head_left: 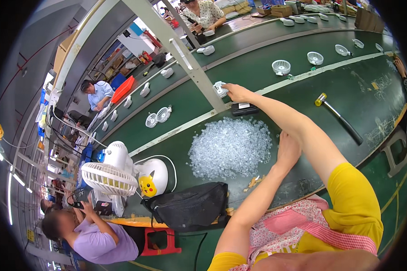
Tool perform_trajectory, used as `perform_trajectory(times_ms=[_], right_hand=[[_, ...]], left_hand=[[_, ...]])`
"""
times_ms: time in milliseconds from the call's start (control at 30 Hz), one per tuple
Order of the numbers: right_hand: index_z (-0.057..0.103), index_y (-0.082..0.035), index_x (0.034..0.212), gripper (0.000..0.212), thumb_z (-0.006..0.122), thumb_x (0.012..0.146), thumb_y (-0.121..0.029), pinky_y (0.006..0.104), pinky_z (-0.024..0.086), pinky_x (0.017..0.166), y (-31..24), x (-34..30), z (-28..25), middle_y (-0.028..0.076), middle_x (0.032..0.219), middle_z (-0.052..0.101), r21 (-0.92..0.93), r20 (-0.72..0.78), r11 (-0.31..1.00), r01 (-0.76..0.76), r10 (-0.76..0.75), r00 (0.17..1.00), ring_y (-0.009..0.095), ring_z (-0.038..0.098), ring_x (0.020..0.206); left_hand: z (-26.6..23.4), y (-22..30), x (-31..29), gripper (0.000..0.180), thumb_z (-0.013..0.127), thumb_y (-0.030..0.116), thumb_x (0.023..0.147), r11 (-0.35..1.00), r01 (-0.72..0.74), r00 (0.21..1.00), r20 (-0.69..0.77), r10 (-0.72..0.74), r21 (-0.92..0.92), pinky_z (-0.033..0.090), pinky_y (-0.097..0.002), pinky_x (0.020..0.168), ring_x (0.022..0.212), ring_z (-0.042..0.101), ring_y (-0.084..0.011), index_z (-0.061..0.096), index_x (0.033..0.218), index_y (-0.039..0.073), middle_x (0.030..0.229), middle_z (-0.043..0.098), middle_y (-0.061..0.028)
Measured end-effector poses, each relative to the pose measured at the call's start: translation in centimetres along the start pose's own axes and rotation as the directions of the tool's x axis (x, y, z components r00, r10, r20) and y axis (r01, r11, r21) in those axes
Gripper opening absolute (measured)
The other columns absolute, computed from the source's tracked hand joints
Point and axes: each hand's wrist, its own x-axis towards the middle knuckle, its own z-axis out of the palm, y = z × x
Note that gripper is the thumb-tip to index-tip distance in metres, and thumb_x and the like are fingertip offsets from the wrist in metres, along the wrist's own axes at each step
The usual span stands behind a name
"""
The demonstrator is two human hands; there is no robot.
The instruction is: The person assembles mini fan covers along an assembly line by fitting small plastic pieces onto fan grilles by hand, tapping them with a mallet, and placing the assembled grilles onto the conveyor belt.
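Note:
My right arm reaches across to the conveyor's near edge, where my right hand [238, 92] is closed on a white fan housing [220, 89]. Beneath that forearm, my left hand [288, 151] rests low over the green table beside the pile. Its fingers look curled, partly covered, and anything in them cannot be made out. A heap of small clear plastic pieces [230, 147] spreads over the table left of it. Just behind the heap, near my right wrist, lies a dark box-shaped item [244, 109] with a white label.
A hammer [339, 118] with a yellow head lies at right. White fan housings [281, 67] sit on the green belt [253, 72]. A metal post [192, 63] rises beside my right hand. A desk fan [111, 174] and black mesh bag [190, 205] stand at left. Other people sit around.

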Motion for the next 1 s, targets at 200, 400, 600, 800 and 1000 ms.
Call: perform_trajectory(times_ms=[200,400,600,800,1000], right_hand=[[0.058,-0.004,0.125,0.041,0.058,0.088,-0.019,0.0434,0.044,0.101,-0.8,1.4,0.5,0.023,0.120,0.061,-0.120,0.300,0.975,-0.188,0.216,0.929,0.038,0.057,0.115],[0.067,-0.003,0.102,0.025,0.065,0.080,-0.015,0.0435,0.049,0.089,2.2,-2.5,-3.9,0.020,0.105,0.060,-0.061,-0.016,0.995,-0.075,0.074,0.997,0.037,0.060,0.100],[0.060,0.000,0.094,0.021,0.049,0.081,0.011,0.0358,0.049,0.085,-2.7,-12.4,-12.5,0.015,0.107,0.056,0.173,-0.296,0.961,0.214,-0.157,0.942,0.032,0.060,0.099],[0.066,0.001,0.079,0.025,0.043,0.079,0.012,0.0341,0.046,0.095,-2.8,-22.0,-18.2,0.011,0.106,0.067,0.437,-0.015,0.898,-0.052,0.065,0.998,0.021,0.061,0.104],[0.065,0.001,0.101,0.016,0.054,0.090,-0.001,0.0331,0.049,0.088,-2.4,-25.0,-16.8,0.010,0.099,0.068,0.409,-0.024,0.895,-0.178,0.205,0.978,0.021,0.064,0.096]], left_hand=[[-2.3,1.7,0.2,0.035,0.059,0.009,0.082,0.972,0.016,0.992,-0.118,-0.045,-0.233,0.036,-0.0500,0.100,0.116,0.049,-0.0404,0.059,0.115,-0.003,0.117,0.059,-0.0218],[-0.3,0.5,0.3,0.031,0.061,0.003,0.083,1.000,-0.015,0.993,-0.115,0.011,-0.028,0.037,-0.0484,0.101,0.119,0.047,-0.0369,0.059,0.113,-0.004,0.114,0.057,-0.0204],[-1.0,-1.2,0.1,0.025,0.057,0.004,0.090,0.976,0.084,0.964,-0.232,-0.131,-0.202,0.043,-0.0411,0.099,0.113,0.054,-0.0354,0.059,0.115,-0.001,0.115,0.060,-0.0189],[-0.5,-2.7,0.5,0.036,0.046,0.010,0.102,0.677,0.166,0.840,-0.257,-0.478,-0.717,0.044,-0.0306,0.095,0.108,0.058,-0.0197,0.042,0.135,-0.001,0.125,0.056,-0.0161],[-1.2,0.3,0.4,0.042,0.057,-0.007,0.082,0.990,-0.117,0.975,-0.180,0.131,0.082,0.037,-0.0436,0.106,0.124,0.049,-0.0353,0.058,0.123,0.004,0.125,0.057,-0.0151]])
